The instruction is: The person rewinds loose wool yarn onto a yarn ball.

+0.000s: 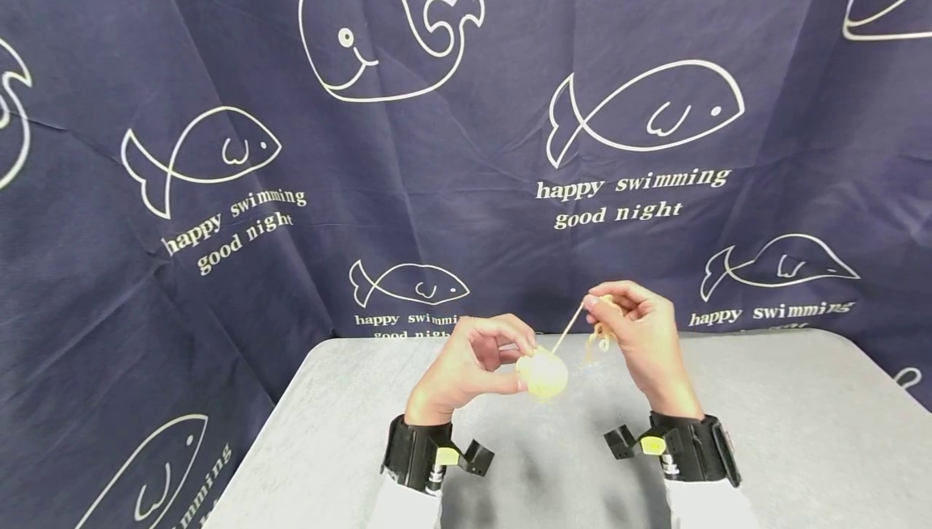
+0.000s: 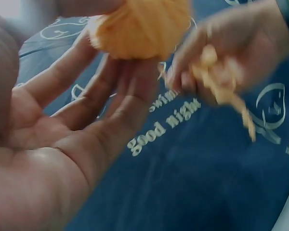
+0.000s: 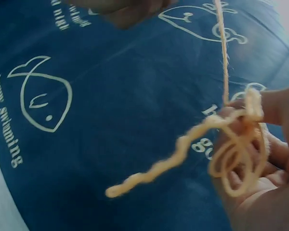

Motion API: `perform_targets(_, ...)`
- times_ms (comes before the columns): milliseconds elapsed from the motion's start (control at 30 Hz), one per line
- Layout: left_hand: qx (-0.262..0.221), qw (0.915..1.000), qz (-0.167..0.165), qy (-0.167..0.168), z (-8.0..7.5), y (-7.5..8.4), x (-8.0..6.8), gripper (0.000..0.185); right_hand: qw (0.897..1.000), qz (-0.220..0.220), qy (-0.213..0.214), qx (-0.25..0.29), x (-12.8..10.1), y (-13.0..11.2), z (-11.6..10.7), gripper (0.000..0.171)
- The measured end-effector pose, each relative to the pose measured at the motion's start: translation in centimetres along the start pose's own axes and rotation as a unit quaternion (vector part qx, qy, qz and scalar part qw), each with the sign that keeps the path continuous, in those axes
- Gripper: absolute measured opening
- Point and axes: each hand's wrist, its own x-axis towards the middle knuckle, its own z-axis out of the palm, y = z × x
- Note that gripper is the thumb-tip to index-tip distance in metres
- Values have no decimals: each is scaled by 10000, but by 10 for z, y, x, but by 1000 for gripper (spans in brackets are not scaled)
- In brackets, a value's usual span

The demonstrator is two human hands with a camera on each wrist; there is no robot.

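Holding yarn ball [image 1: 542,374] w/ left hand [image 1: 466,371]; right hand [image 1: 644,343] pinching strand [image 1: 568,329].

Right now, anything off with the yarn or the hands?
Nothing damaged or spilled. The left hand holds the yarn ball above the table; the right hand pinches the strand, with loose loops and a kinked tail dangling.

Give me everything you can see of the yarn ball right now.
The yarn ball is small, round, pale yellow-orange, wound from soft fibre. The left hand holds it at the fingertips above the grey table. One taut strand runs up to the right hand, which pinches it, loose loops and a crinkled tail dangling.
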Motion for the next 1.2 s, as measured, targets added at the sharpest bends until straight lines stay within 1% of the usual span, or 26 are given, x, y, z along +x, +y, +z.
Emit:
perform_targets(67,-297,9991,213,196,2,-1,2,27,9974,106,-317,-641,0,5,1,13)
perform_targets(133,-497,9971,379,446,3,-3,3,28,9919,146,-702,-1047,-1,8,3,14)
perform_targets(233,-830,9909,534,919,5,-6,4,30,9828,139,-1229,-1373,-3,11,8,9)
perform_targets(300,-1160,9829,562,1318,7,-6,5,32,9770,133,-1548,-1460,-5,13,11,8)
perform_targets(367,-1458,9714,573,1782,10,-5,7,35,9715,83,-1827,-1509,-6,14,15,7)
perform_targets(467,-1730,9502,618,2516,14,-3,11,35,9636,-1,-2149,-1592,-8,14,20,6)
perform_targets(600,-1839,9213,668,3361,15,-3,15,30,9576,-30,-2367,-1641,-10,14,26,8)
perform_targets(633,-1833,9150,674,3531,14,-4,16,28,9571,-44,-2393,-1635,-11,14,27,8)
perform_targets(700,-1786,9055,655,3792,13,-5,17,26,9559,-78,-2432,-1647,-12,13,29,9)
perform_targets(733,-1728,9029,626,3885,13,-5,18,27,9555,-101,-2447,-1647,-12,13,30,9)
perform_targets(800,-1555,9009,572,4011,13,-5,18,31,9548,-146,-2470,-1647,-13,12,30,9)
perform_targets(900,-1112,9034,463,4116,13,-5,18,33,9540,-166,-2474,-1682,-13,9,31,10)
perform_targets(967,-795,9048,410,4163,13,-5,18,31,9541,-178,-2448,-1716,-13,7,32,9)
perform_targets(1033,-572,9043,382,4213,12,-6,18,26,9542,-161,-2410,-1767,-14,4,31,10)
perform_targets(1133,-359,8996,376,4337,12,-7,18,25,9538,-146,-2347,-1868,-14,0,31,12)
perform_targets(1200,-76,8925,391,4493,11,-8,18,24,9540,-172,-2313,-1902,-15,-2,30,14)
